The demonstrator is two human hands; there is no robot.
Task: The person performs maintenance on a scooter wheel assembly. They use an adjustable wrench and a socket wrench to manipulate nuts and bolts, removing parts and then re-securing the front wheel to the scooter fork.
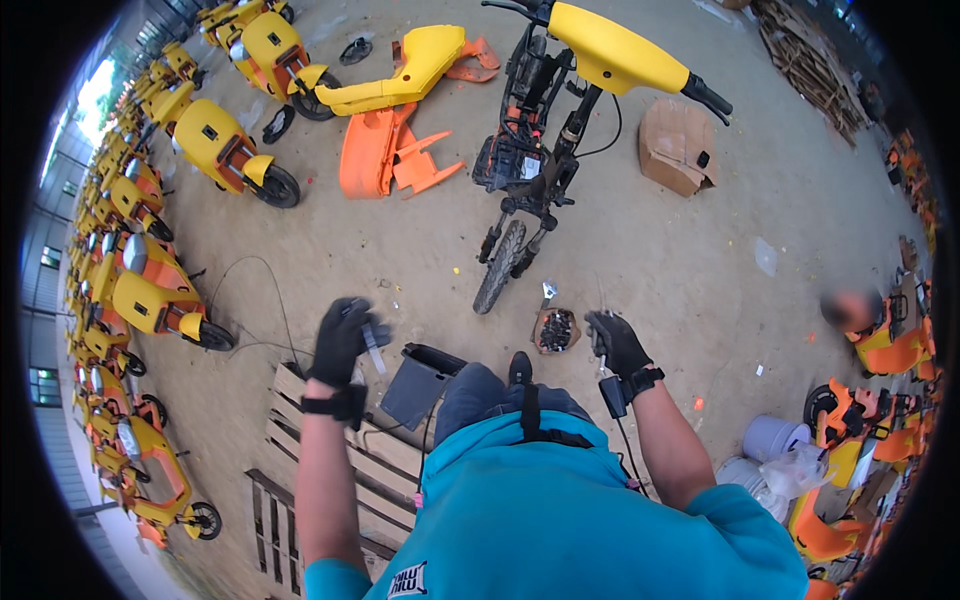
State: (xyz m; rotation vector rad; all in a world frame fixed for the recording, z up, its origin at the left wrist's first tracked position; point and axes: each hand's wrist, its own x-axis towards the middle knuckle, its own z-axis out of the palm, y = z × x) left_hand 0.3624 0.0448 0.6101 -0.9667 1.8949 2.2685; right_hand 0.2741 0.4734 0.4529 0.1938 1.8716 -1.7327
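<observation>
My left hand point(345, 335), in a black glove, is closed on a slim, pale translucent piece point(374, 349) whose exact kind I cannot make out. Opposite it, my gloved right hand point(619, 345) is closed round a thin metal tool point(601, 292) that points away from me; its kind is too small to tell. Between the hands, a small open container point(545, 345) of dark small parts point(556, 328) sits on the floor, with an adjustable wrench point(549, 289) at its far side. A stripped scooter point(520, 165) with a yellow handlebar cover point(618, 50) stands ahead, touched by neither hand.
Close to my left hand, a black open box point(415, 390) rests by a wooden pallet point(375, 470). Orange panels point(375, 155) and a yellow panel point(425, 60) lie beyond. A cardboard box point(678, 148) is ahead right. Yellow scooters point(155, 295) line the left; a person point(850, 308) and buckets point(773, 438) are right.
</observation>
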